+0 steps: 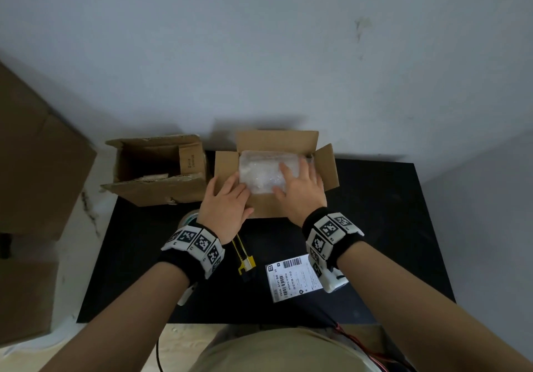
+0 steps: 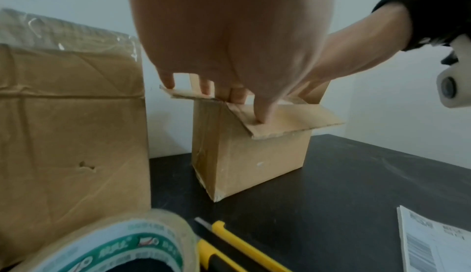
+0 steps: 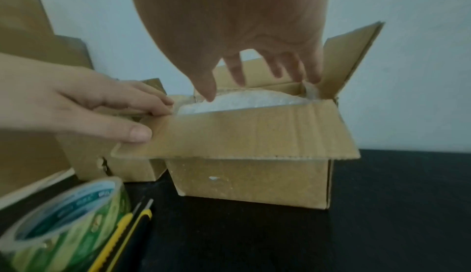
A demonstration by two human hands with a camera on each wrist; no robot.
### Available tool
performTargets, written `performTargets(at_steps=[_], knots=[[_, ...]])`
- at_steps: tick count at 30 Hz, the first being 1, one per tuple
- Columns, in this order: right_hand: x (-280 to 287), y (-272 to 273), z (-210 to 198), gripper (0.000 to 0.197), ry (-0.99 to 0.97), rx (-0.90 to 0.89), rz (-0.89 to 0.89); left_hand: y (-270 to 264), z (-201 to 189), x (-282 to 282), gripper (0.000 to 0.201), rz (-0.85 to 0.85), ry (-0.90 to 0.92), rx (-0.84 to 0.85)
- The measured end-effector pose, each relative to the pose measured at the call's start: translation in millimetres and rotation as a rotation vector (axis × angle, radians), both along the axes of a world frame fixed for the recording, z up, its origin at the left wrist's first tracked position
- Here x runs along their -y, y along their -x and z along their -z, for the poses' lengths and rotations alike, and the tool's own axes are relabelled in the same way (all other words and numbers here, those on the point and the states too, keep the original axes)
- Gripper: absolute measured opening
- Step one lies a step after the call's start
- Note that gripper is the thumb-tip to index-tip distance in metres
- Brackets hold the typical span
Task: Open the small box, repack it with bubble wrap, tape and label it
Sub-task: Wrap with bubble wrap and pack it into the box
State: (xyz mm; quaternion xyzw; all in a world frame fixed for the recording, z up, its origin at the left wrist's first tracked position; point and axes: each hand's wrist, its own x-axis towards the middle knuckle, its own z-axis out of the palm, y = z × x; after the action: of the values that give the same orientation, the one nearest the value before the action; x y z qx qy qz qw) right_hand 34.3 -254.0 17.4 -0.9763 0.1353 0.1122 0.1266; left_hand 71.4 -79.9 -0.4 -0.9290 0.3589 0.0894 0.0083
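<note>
The small cardboard box (image 1: 326, 169) (image 2: 254, 155) (image 3: 254, 179) stands open on the black table, all its flaps spread. White bubble wrap (image 1: 262, 172) (image 3: 244, 103) fills its top. My left hand (image 1: 227, 201) (image 3: 102, 103) lies flat at the box's left corner, fingers (image 2: 262, 113) straight, pressing on the left and near flaps. My right hand (image 1: 300, 189) (image 3: 254, 74) is spread flat over the right part of the bubble wrap, fingers straight, holding nothing. The tape roll (image 1: 189, 219) (image 2: 122, 242) (image 3: 63, 222) and the shipping label (image 1: 291, 278) (image 2: 438, 240) lie near me on the table.
A larger open cardboard box (image 1: 155, 166) (image 2: 71, 125) stands left of the small one. A yellow utility knife (image 1: 243, 259) (image 2: 242, 244) (image 3: 122, 234) lies beside the tape. More cartons (image 1: 34, 169) stand off the table at the left. A wall rises close behind.
</note>
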Motion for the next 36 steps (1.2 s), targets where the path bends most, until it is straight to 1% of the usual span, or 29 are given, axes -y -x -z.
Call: performTargets(at_steps=[2, 3, 5, 8, 10, 13, 15, 17, 19, 22, 24, 28, 31, 36], knots=[[1, 3, 1, 0.062, -0.002, 0.022, 0.127, -1, -4, 5, 0.048, -0.001, -0.017, 0.0], [0, 5, 2, 0.063, 0.03, 0.017, 0.143, -1, -5, 8, 0.046, -0.008, -0.02, -0.006], [2, 7, 7, 0.065, 0.083, -0.008, 0.12, -2, -6, 11, 0.044, -0.033, -0.022, -0.026], [9, 7, 18, 0.066, 0.051, -0.054, 0.082, -2, -5, 12, 0.043, -0.058, -0.035, -0.039], [15, 7, 20, 0.064, 0.051, -0.053, 0.06, -2, -4, 13, 0.043, -0.065, -0.027, -0.03], [19, 7, 13, 0.05, 0.078, 0.062, 0.062, -4, -7, 13, 0.04, -0.064, 0.012, -0.003], [20, 9, 9, 0.045, 0.121, 0.132, 0.029, -8, -12, 16, 0.041, -0.064, 0.015, 0.004], [22, 9, 9, 0.046, 0.151, 0.15, 0.003, -14, -19, 21, 0.041, -0.058, -0.021, -0.004], [24, 7, 11, 0.05, 0.157, 0.126, -0.009, -22, -25, 26, 0.036, -0.036, -0.07, -0.02], [25, 6, 16, 0.056, 0.14, 0.093, -0.029, -35, -29, 31, 0.024, -0.014, -0.157, -0.109], [26, 5, 18, 0.058, 0.124, 0.079, -0.029, -40, -30, 34, 0.022, -0.014, -0.199, -0.148], [28, 1, 22, 0.061, 0.13, 0.036, -0.024, -46, -25, 37, 0.025, 0.01, -0.239, -0.176], [28, 1, 26, 0.063, 0.128, 0.031, -0.029, -47, -17, 39, 0.045, 0.001, -0.295, -0.201], [36, -2, 27, 0.061, 0.095, 0.055, -0.054, -55, -19, 41, 0.06, -0.02, -0.284, -0.228]])
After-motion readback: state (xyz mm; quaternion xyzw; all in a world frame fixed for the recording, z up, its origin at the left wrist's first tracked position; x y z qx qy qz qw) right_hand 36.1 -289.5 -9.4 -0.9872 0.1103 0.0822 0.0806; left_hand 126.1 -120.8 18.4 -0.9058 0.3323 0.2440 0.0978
